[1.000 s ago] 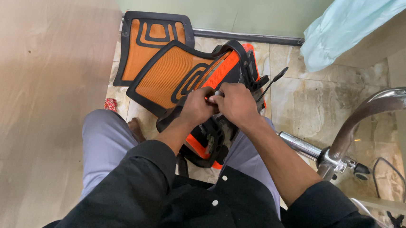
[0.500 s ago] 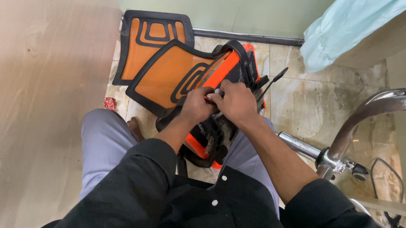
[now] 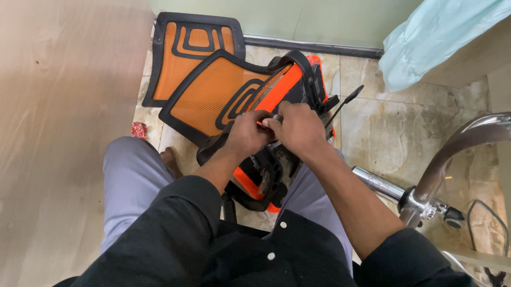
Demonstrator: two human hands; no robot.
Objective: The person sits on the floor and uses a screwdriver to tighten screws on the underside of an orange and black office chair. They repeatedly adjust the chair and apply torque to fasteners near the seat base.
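Gripping orange chair part point(image 3: 246, 96) | left hand point(image 3: 247, 133) | right hand point(image 3: 296, 127)

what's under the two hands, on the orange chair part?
Under the left hand and right hand sits the black-and-orange chair mechanism, beside the orange mesh backrest. A small metal piece shows between the fingers; what it fits into is covered.

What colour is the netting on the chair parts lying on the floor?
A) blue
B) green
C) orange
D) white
C: the mesh of the chair part under both hands, the left hand and the right hand, is orange in a black frame, like the second chair part behind it.
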